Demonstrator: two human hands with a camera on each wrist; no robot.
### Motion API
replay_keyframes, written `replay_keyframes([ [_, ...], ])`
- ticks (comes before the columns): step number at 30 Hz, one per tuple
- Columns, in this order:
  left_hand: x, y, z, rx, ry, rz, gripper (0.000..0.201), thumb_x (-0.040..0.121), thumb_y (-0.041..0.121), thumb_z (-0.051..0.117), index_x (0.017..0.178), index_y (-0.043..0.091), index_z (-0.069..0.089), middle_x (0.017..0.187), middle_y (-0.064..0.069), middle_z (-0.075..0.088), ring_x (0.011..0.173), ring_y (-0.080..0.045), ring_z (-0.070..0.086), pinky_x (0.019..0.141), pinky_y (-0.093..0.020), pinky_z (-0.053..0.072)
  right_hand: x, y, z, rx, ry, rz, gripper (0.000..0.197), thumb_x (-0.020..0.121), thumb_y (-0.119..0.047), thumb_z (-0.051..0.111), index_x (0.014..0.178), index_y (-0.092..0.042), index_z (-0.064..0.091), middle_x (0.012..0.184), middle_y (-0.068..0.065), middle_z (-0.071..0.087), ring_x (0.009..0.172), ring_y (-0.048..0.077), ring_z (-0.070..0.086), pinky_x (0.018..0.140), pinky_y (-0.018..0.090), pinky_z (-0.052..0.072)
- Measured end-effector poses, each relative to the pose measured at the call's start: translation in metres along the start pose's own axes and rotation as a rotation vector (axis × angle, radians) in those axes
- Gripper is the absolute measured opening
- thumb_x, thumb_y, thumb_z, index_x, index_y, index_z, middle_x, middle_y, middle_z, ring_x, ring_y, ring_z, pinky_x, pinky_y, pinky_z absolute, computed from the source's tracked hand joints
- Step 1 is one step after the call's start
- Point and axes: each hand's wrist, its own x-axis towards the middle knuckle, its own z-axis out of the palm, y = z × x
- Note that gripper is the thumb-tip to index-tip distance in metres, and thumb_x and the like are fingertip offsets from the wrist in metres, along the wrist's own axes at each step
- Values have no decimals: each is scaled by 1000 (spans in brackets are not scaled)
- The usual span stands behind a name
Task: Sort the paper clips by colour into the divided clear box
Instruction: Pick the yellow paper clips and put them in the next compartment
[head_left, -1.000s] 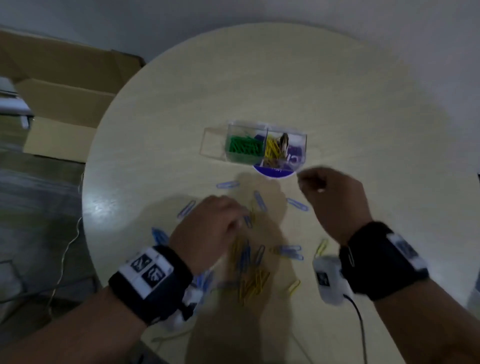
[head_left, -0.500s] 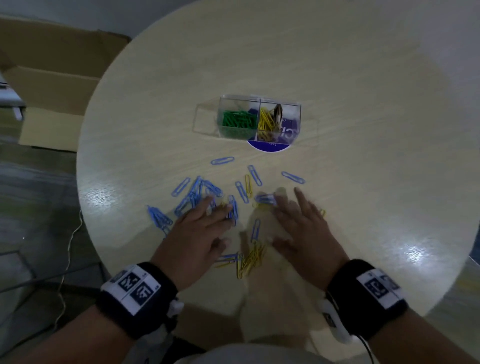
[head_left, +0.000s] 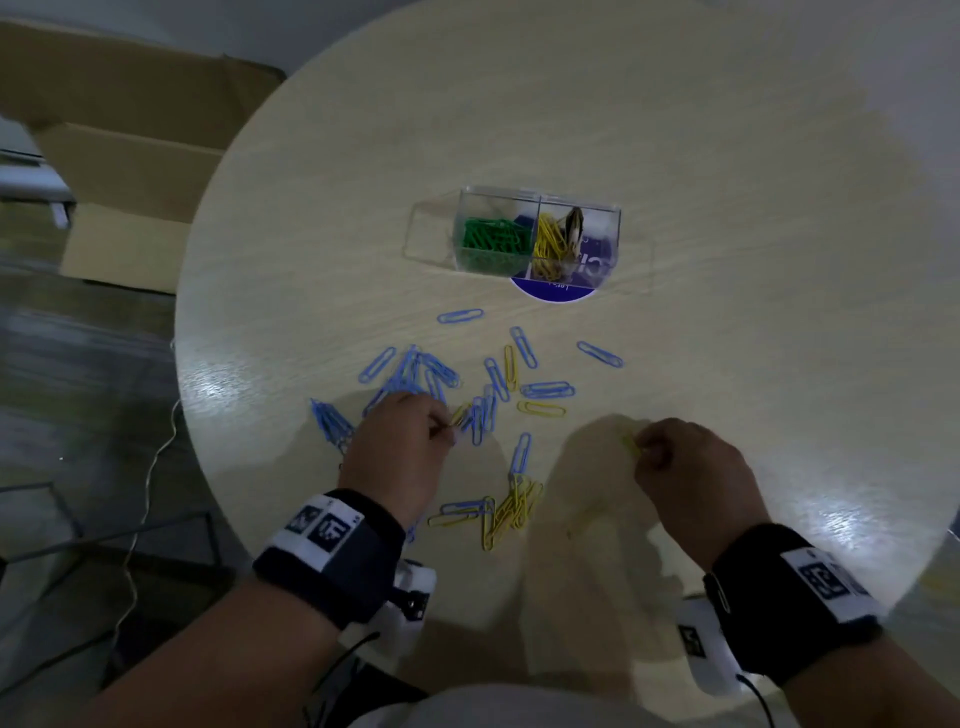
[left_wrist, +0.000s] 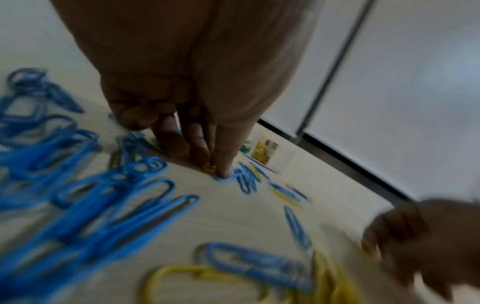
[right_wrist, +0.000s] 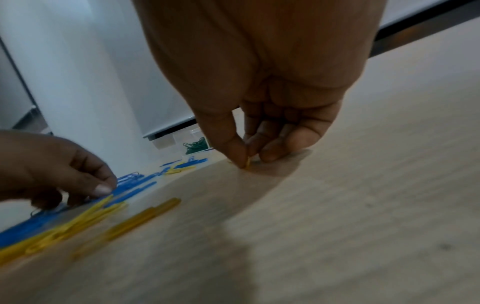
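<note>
— Pinching anything, those two hands?

— Yes. The right hand (head_left: 691, 467) has thumb and fingertips closed round a yellow clip (head_left: 631, 444), low over the surface (head_left: 727, 260), toward its near right edge. The left hand (head_left: 400, 447) has its fingers curled down onto a second yellow clip (head_left: 460, 415) among the blue clips (head_left: 431, 371); the left wrist view shows the fingertips pressing on it at the surface.

— Where is the divided clear box?

— The divided clear box (head_left: 613, 218) stands near the middle of the surface, well beyond both hands. Its left compartment holds green clips (head_left: 493, 236), the one beside it yellow clips (head_left: 548, 244). It sits partly on a purple round label (head_left: 553, 292).

— What lies between hands and box?

— Loose blue clips, scattered, with a single yellow one (head_left: 541, 408) among them. A yellow heap (head_left: 511, 512) lies close to the near edge, between the two wrists.

— And free room?

— The right half of the surface, from the right hand to the far edge, is bare wood. On the left, the blue clips run close to the rounded left edge. Past that edge stands a cardboard box (head_left: 130, 171) on the floor.
</note>
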Motion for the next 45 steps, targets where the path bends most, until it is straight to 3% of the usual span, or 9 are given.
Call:
replay_keyframes([
  [4,6,-4,-9,-24,-33,-47,15,86,15,64,72,20,67,79,4,62,77,-15,60,72,-29,46,6,-17,5,52,-12,-192,11,70,-12,67,79,-18,68,83,7,58,76,32,61,71,33,49],
  [7,5,-6,-13,-2,-13,-32,6,86,13,66,85,19,65,86,0,64,84,-19,61,76,-31,48,13,-39,10,63,3,-451,6,73,-11,64,78,-15,65,82,7,59,77,30,58,73,34,47],
  [10,6,-7,-17,-12,-15,-26,14,83,9,67,96,15,68,89,-4,69,88,-20,65,82,-35,52,24,-61,17,-54,-9,-521,2,72,-10,63,73,-12,63,76,11,61,73,34,57,72,37,45],
  [18,9,-7,-26,265,-54,126,15,89,21,57,96,14,68,96,-10,63,89,-33,62,75,-39,47,28,-68,17,-181,-121,-362,20,77,-13,59,96,-10,61,94,17,60,86,39,57,73,41,46],
  [24,-38,-6,-23,214,-94,346,16,84,29,48,84,21,63,82,0,57,73,-24,61,66,-42,51,16,-43,6,-186,-139,-320,12,71,-12,64,84,-11,65,88,15,56,85,38,56,75,40,47],
  [28,-69,-20,4,243,-198,449,16,89,25,52,95,24,66,86,4,60,81,-21,63,70,-41,53,-2,-27,7,-188,-144,-366,11,68,-15,63,79,-18,64,79,8,56,77,35,58,71,37,48],
  [32,-58,-33,11,286,-77,504,19,86,20,55,99,23,69,86,4,64,81,-22,63,78,-40,49,-14,-22,11,-168,-112,-379,13,69,-15,64,81,-19,63,77,6,55,75,34,58,69,37,49],
  [40,-22,-28,-9,182,44,326,24,90,24,53,102,19,74,84,-1,66,81,-25,61,77,-37,51,-9,-32,16,-101,-65,-285,23,66,-7,66,88,-14,65,83,11,59,79,37,59,71,38,49],
  [45,-50,-2,-3,99,40,285,22,88,31,52,94,21,70,83,1,63,82,-21,62,78,-33,49,-22,-44,17,-141,-69,-307,18,68,-23,66,79,-11,62,77,11,55,72,37,58,68,39,52],
])
